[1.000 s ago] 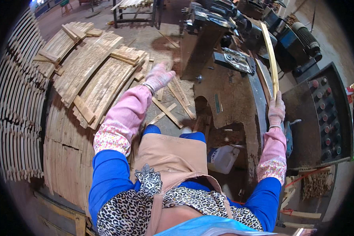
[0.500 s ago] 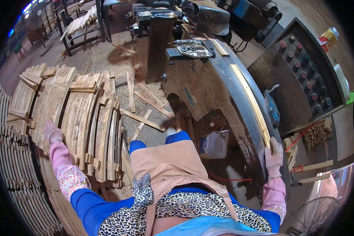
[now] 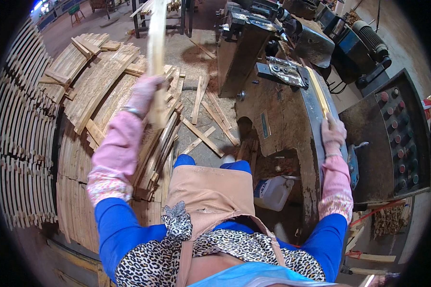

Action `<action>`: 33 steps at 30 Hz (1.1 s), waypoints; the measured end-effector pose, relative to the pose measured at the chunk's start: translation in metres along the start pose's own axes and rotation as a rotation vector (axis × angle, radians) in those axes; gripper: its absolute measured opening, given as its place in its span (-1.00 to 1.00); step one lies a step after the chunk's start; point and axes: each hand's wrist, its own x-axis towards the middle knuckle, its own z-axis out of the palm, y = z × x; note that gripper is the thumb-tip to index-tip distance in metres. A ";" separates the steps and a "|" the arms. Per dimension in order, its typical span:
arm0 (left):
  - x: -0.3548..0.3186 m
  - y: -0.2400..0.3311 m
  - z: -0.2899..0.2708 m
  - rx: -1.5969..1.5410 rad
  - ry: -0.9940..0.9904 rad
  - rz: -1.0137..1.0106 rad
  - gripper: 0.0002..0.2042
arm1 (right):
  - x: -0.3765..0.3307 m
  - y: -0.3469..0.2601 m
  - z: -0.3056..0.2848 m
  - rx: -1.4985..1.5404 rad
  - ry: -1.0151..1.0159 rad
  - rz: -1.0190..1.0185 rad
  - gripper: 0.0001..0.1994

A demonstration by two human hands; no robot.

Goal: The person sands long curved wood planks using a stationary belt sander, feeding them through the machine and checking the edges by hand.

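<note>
My left hand (image 3: 146, 93) is wrapped round a wooden strip (image 3: 156, 40), held up on end above the stack of wooden strips (image 3: 105, 79) at the left; motion blurs it a little. On the right, a second, narrow strip (image 3: 317, 92) lies lengthwise along the metal bed (image 3: 307, 136) of a woodworking machine. My right hand (image 3: 334, 133) grips this strip's near end, fingers bent over it. The strip's far end reaches up beside a metal guide block (image 3: 287, 71) on the bed.
A control panel (image 3: 392, 134) with rows of buttons stands right of the bed. Loose offcuts (image 3: 203, 136) lie on the dusty floor ahead of my knees. A white plastic jug (image 3: 274, 192) sits under the machine. Tall racks of stacked slats (image 3: 24, 134) line the far left.
My left hand has risen from the stack with a wooden strip in it. My right hand has pushed the other strip forward along the bed. The view has turned left.
</note>
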 end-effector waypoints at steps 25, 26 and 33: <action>-0.080 -0.041 -0.276 2.094 -0.197 -0.335 -0.61 | -0.134 0.004 -0.101 -0.037 0.001 0.224 -0.30; -0.082 -0.041 -0.258 2.072 -0.165 -0.251 -0.59 | -0.114 0.017 -0.078 -0.123 0.104 0.123 -0.31; -0.090 -0.056 -0.263 2.128 -0.074 0.032 -0.53 | 0.039 0.009 0.022 -0.283 -0.014 0.264 -0.36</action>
